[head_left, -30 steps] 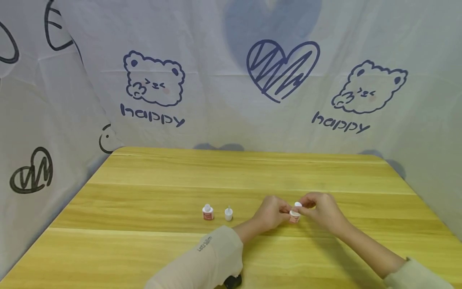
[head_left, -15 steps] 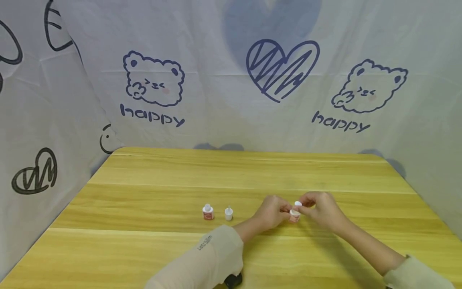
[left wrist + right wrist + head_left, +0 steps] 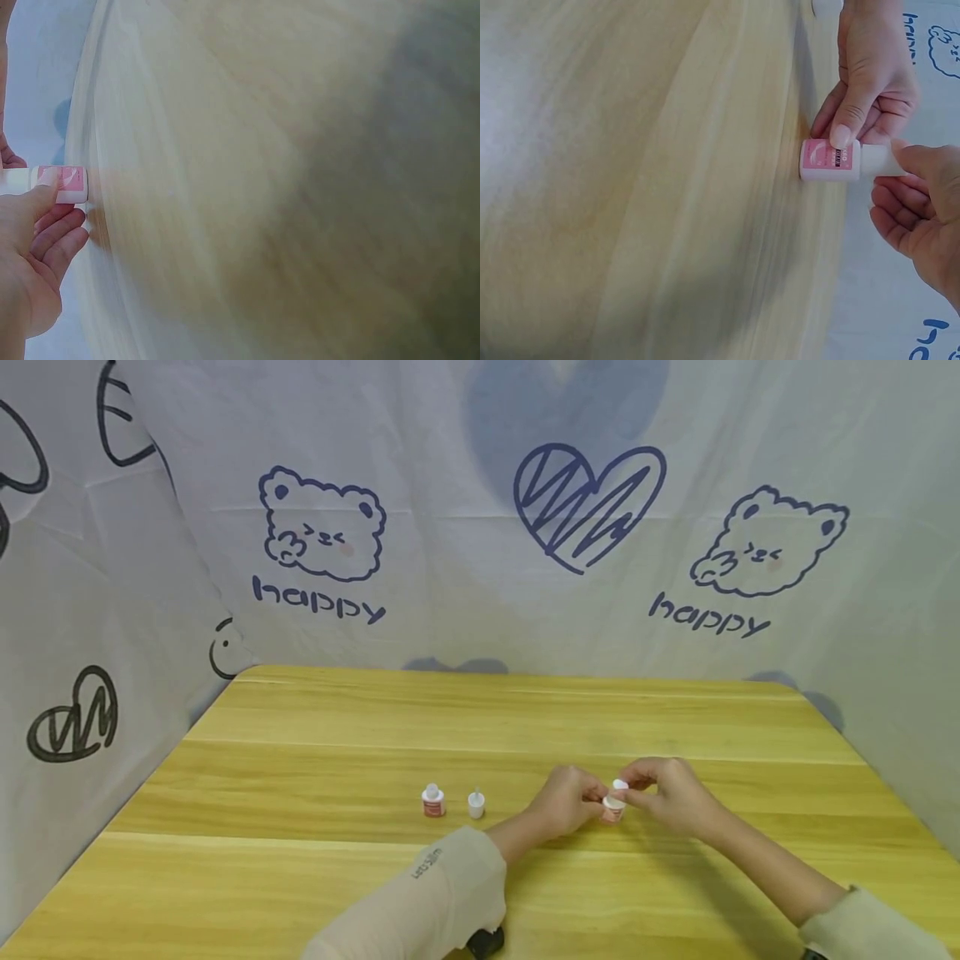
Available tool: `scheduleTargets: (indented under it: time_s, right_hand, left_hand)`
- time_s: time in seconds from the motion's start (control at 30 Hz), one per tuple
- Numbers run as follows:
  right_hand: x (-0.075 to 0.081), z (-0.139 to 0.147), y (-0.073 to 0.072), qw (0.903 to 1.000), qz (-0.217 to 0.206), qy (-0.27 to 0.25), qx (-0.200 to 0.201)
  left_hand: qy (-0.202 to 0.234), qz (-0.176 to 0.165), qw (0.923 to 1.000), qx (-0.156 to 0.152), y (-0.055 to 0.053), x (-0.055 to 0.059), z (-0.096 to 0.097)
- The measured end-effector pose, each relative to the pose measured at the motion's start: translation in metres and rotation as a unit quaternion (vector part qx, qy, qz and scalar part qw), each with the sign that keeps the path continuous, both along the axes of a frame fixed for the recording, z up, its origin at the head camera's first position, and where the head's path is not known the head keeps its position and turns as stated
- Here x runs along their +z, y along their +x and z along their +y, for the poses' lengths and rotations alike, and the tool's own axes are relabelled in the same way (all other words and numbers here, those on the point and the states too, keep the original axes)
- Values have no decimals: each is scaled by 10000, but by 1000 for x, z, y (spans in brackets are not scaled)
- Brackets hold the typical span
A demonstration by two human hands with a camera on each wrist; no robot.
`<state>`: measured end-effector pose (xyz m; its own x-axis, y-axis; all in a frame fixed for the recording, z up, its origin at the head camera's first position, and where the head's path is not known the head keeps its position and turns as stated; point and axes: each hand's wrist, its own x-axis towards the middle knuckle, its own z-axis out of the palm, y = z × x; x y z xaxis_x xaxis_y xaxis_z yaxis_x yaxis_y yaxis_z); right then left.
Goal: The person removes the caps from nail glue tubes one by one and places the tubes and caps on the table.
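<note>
A small white bottle with a pink label (image 3: 829, 160) stands upright on the table, right of the middle in the head view. My left hand (image 3: 562, 802) grips its body between thumb and fingers. The bottle's white cap (image 3: 879, 160) is on its neck, and my right hand (image 3: 670, 797) pinches it from the right side. In the left wrist view the left thumb lies across the bottle's label, while the cap is partly cut off by the frame edge. Whether the cap is turning cannot be told.
Left of my hands stands a second small bottle with a red label (image 3: 432, 803), its nozzle bare. Beside it a white cap (image 3: 476, 806) rests with a thin stem pointing up. A printed cloth (image 3: 450, 560) hangs behind the wooden table (image 3: 300, 885).
Both hands keep their hold on the bottle and cap, with hardly any visible movement. The head view has shifted very slightly.
</note>
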<state>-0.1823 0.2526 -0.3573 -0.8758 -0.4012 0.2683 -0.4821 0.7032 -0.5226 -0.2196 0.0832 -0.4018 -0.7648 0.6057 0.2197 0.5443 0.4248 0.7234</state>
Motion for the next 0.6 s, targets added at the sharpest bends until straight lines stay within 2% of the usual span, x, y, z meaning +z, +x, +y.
scheduleTargets:
  time_s: [0.2,0.3,0.4,0.6]
  right_hand:
    - [1,2,-2,9996,-88,114,226]
    - [2,0,-1,9997,-62,105,197]
    - [1,-3,0,10000,21,52,-26]
    - [1,-10,4,9969,-95,-31,-787]
  left_hand:
    - [44,-5,10000,6,1,1,0]
    - [41,25,10000,19,2,2,-1]
    - [4,37,10000,44,3,3,-2]
    - [-89,148,9996,201,3,1,-1]
